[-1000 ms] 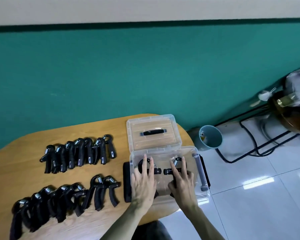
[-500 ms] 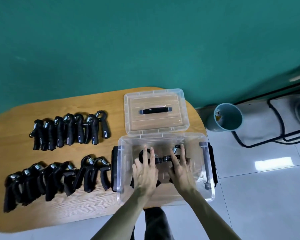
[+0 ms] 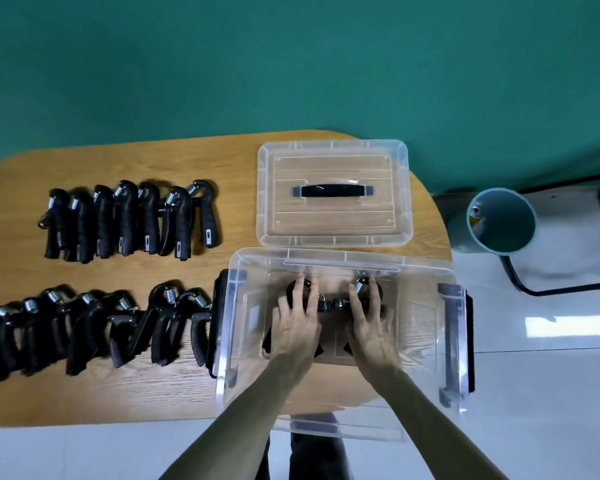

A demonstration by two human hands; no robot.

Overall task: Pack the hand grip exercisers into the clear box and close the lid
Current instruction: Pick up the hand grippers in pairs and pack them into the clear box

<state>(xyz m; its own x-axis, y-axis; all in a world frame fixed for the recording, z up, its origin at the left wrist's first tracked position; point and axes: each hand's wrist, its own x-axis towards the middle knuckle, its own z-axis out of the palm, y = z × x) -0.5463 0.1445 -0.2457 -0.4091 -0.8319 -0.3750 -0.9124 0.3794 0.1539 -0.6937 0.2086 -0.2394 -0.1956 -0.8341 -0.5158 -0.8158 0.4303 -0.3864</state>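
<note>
Fingers first: the left hand has its fingers straight and spread, lying flat on a black hand grip exerciser at the bottom of the clear plastic box. Right beside it, the right hand does the same, fingers extended and pressing on a second black exerciser with its steel spring showing near the fingertips. Neither hand is curled round anything. The two exercisers sit centre-frame inside the box, their knobs nearly meeting between the hands. Both forearms come up from the bottom edge of the frame, over the near rim.

Just above the box lies the clear lid with a dark handle, off and flat on the light wooden table. To the left, a lower row of black exercisers runs up to the box's left wall, and an upper row of black exercisers lies above it. At the right, a teal bin stands on the white floor.
</note>
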